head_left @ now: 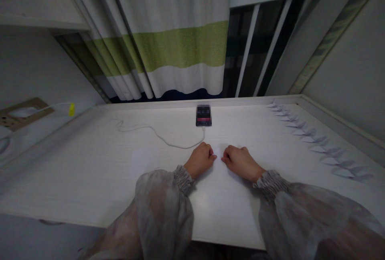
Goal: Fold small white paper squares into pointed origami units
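My left hand and my right hand face each other just above the white desk, fingers curled and pinching. A small piece of white paper spans the gap between them, with a hand at each side of it. Its folds are too faint against the desk to make out. Left of my left forearm, flat white paper lies on the desk. To the right runs a slanting row of several folded white paper pieces with raised, wing-like points.
A phone lies near the desk's back edge, a white charging cable trailing left from it. On the left wall is a socket strip. A striped curtain hangs behind the white desk, beside a barred window.
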Tool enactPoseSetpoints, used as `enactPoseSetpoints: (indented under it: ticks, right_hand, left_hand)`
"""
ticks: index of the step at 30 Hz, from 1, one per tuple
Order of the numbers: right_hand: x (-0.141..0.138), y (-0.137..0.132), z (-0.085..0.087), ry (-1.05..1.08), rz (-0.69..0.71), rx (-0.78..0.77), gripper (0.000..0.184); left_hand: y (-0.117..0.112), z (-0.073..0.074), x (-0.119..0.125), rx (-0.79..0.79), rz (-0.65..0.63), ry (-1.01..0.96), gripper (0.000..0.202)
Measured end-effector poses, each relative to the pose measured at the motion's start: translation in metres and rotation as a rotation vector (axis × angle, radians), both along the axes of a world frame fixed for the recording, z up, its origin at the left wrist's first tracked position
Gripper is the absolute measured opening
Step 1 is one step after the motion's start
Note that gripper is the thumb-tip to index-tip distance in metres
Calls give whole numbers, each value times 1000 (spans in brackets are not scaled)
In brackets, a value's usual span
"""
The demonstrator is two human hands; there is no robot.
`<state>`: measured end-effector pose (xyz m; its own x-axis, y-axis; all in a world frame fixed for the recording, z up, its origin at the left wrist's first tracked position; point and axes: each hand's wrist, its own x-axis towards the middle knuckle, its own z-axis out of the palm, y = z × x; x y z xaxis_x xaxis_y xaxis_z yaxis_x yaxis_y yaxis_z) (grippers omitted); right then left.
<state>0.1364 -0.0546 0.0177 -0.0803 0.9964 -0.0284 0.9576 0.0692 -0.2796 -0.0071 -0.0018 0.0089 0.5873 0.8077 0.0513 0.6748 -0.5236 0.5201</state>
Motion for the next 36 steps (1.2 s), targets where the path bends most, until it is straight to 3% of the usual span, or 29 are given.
enactPoseSetpoints:
  ticks: [10,15,26,36]
  right_hand:
    - [-4,5,9,-29,-81,-111,16]
    - [-4,5,10,-12,-102,-139,15]
    - [1,9,0,141,-135,-121,11]
    - [1,8,0,174,-100,-71,3]
  left_hand:
    - [-1,2,1,-19,14,20,8]
    - [0,1,0,-48,45,-64,14]
    - [-2,-4,-2,-116,133,-194,29]
    - [6,-2,-5,-174,137,-186,26]
